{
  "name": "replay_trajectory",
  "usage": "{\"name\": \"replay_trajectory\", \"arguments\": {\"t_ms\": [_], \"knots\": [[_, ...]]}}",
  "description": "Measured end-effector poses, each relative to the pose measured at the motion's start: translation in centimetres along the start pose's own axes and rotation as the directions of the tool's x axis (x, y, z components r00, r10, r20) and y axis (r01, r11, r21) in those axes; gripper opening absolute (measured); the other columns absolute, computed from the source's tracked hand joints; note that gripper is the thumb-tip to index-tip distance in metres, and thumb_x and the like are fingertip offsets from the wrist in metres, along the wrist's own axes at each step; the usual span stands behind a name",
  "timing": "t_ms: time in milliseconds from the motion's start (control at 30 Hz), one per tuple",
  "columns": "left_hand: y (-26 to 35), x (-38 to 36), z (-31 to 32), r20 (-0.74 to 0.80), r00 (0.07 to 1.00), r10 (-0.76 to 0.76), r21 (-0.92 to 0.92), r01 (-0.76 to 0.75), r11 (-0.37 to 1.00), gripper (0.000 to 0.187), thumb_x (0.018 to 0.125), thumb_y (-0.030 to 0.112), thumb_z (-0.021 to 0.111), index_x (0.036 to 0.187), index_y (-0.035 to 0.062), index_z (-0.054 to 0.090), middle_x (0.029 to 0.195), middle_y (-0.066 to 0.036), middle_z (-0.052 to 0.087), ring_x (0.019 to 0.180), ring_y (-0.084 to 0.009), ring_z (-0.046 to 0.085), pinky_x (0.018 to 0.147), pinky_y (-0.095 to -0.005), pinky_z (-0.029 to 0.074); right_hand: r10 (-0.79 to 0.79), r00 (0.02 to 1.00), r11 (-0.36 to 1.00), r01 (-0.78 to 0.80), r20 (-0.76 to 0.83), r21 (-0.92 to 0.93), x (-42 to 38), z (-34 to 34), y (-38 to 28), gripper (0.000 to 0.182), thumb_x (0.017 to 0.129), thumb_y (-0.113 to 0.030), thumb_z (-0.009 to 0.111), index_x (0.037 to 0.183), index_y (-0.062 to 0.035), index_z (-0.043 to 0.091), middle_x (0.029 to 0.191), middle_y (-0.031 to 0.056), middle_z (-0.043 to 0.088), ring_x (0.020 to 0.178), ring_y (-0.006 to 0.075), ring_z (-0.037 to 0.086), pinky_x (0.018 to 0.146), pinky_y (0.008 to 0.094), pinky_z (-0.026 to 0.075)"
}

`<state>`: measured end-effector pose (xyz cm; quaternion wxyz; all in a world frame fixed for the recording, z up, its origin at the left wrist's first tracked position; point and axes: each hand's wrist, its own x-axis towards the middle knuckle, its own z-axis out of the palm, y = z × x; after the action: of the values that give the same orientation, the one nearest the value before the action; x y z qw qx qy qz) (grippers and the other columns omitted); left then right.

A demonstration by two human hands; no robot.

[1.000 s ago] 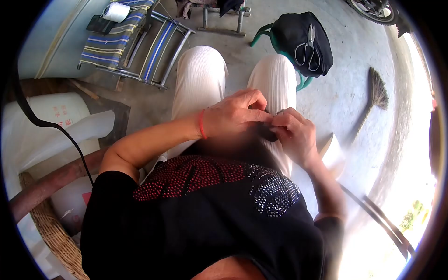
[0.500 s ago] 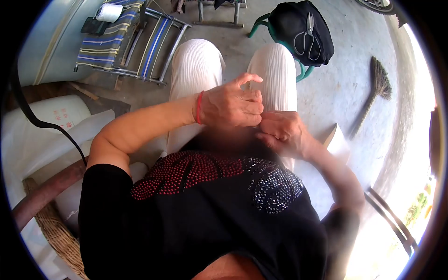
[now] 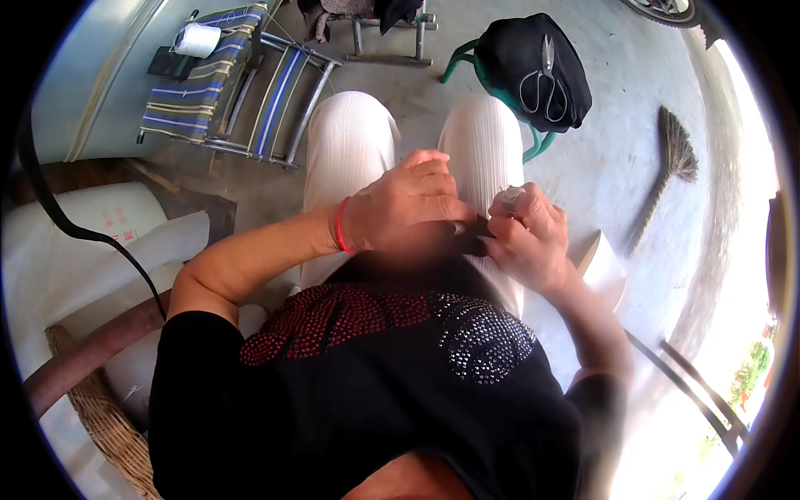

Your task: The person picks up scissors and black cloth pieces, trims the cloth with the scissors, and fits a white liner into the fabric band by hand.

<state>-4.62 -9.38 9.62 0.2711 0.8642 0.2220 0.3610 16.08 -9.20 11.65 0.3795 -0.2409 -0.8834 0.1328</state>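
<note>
My left hand (image 3: 412, 200), with a red band at its wrist, is over the lap, its fingers curled on the edge of a dark cloth (image 3: 462, 242). Close by on the right, my right hand (image 3: 529, 237) is closed, thumb and fingers pinching the same cloth. A small silvery piece (image 3: 511, 197) shows at a finger of my right hand. Much of the cloth is blurred or hidden under my left hand. White ribbed trousers (image 3: 483, 142) cover the knees beneath.
Scissors (image 3: 546, 79) lie on a black cover (image 3: 508, 58) over a green stool. A broom (image 3: 667, 167) is on the floor to the right. White thread (image 3: 197, 40) and a dark flat object (image 3: 171, 63) rest on a striped folding chair (image 3: 179, 104) at upper left.
My right hand has turned and risen slightly, bringing the silvery piece into view. My left hand has moved a little left and its raised index finger has come down.
</note>
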Motion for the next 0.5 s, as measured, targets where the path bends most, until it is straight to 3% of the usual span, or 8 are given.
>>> {"name": "replay_trajectory", "arguments": {"t_ms": [67,167,300,333,400,500], "knots": [[1.0,0.4,-0.5,-0.046,0.992,-0.117,-0.051,0.115,0.992,0.034,0.055,-0.008,0.060,0.084,0.0072,0.063,0.075,-0.003,0.048,0.074,-0.0187,0.051,0.092,-0.0455,0.036,0.002,0.999,0.997,0.002,-0.048,0.071,-0.1,0.5,-0.2,0.021,0.056,-0.003,0.068,0.065,-0.0063,0.050,0.072,0.0043,0.048,0.060,0.0178,0.051,0.044,0.0288,0.043],[0.9,0.0,-0.4,-0.105,0.994,-0.031,0.027,0.034,0.999,0.031,0.054,-0.008,0.060,0.080,0.0065,0.064,0.075,-0.002,0.049,0.074,-0.0189,0.051,0.091,-0.0460,0.037,0.020,0.995,0.982,-0.002,-0.095,0.188,-0.4,1.0,-0.6,0.021,0.058,0.002,0.065,0.069,-0.0050,0.049,0.073,0.0057,0.050,0.060,0.0190,0.052,0.047,0.0297,0.044],[0.3,-0.2,-0.3,-0.161,0.986,0.049,0.107,-0.032,0.994,0.026,0.053,-0.007,0.061,0.075,0.0061,0.063,0.075,-0.002,0.049,0.074,-0.0194,0.052,0.089,-0.0465,0.039,0.258,0.964,0.930,-0.265,0.061,0.254,0.2,0.8,-1.6,0.026,0.061,0.007,0.061,0.084,-0.0024,0.053,0.075,0.0071,0.053,0.066,0.0226,0.055,0.057,0.0309,0.046],[0.2,-0.1,-0.4,-0.168,0.984,0.065,0.193,-0.031,0.981,0.024,0.052,-0.006,0.062,0.073,0.0056,0.062,0.075,-0.002,0.049,0.074,-0.0196,0.052,0.089,-0.0466,0.039,0.296,0.947,0.938,-0.313,0.124,0.151,0.7,0.3,-2.0,0.027,0.062,0.007,0.060,0.087,-0.0020,0.055,0.074,0.0074,0.053,0.068,0.0239,0.055,0.059,0.0322,0.046],[0.0,0.1,-0.4,-0.179,0.977,0.116,0.326,-0.052,0.944,0.014,0.056,0.001,0.063,0.069,0.0047,0.059,0.073,-0.003,0.049,0.073,-0.0204,0.052,0.087,-0.0475,0.040,0.275,0.955,0.950,-0.288,0.110,0.118,0.8,0.2,-2.2,0.027,0.062,0.008,0.059,0.087,-0.0021,0.056,0.073,0.0079,0.052,0.068,0.0242,0.055,0.059,0.0328,0.046],[1.2,0.9,-1.2,-0.145,0.982,0.121,0.352,-0.063,0.934,0.005,0.062,0.007,0.060,0.065,0.0053,0.057,0.072,-0.002,0.049,0.074,-0.0186,0.052,0.087,-0.0481,0.040,0.256,0.961,0.965,-0.261,0.100,0.034,1.3,-0.1,-2.8,0.026,0.062,0.008,0.056,0.085,-0.0021,0.056,0.072,0.0091,0.052,0.064,0.0254,0.053,0.057,0.0348,0.046]]}}
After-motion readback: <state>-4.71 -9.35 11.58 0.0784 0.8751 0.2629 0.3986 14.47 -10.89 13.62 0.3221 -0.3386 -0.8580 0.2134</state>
